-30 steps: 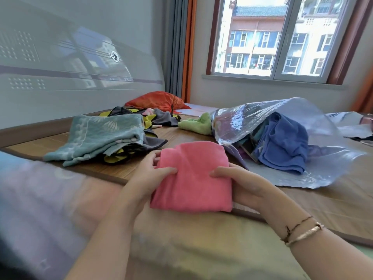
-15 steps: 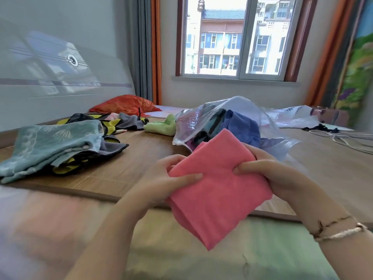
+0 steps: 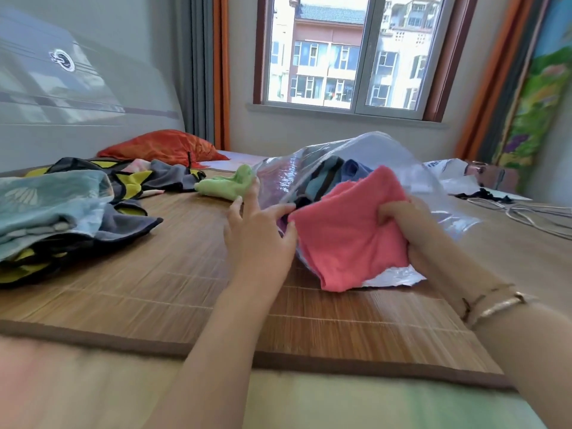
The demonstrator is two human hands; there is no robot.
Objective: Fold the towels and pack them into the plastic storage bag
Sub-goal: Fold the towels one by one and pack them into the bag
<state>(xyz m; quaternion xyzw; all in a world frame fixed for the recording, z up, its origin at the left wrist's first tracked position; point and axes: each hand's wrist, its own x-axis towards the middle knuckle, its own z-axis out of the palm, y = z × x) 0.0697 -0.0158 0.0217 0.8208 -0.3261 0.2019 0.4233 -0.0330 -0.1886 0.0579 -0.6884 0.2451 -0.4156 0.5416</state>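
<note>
Our right hand [image 3: 411, 230] clamps the folded pink terry towel [image 3: 349, 239] at the clear plastic storage bag's [image 3: 402, 168] mouth, which our spread left hand [image 3: 257, 224] holds wide.

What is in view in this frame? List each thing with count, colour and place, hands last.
pink towel: one, pink, folded, at the bag mouth
plastic storage bag: one, clear, on the mat, holding blue and teal cloths
green cloth: one, light green, left of the bag
towel pile: teal, grey, yellow-black, far left
pillow: one, orange-red, by the headboard
bamboo mat: one, brown, over the bed
cables: pale, far right
left hand: at the bag's opening edge, fingers extended
right hand: grips the pink towel
</note>
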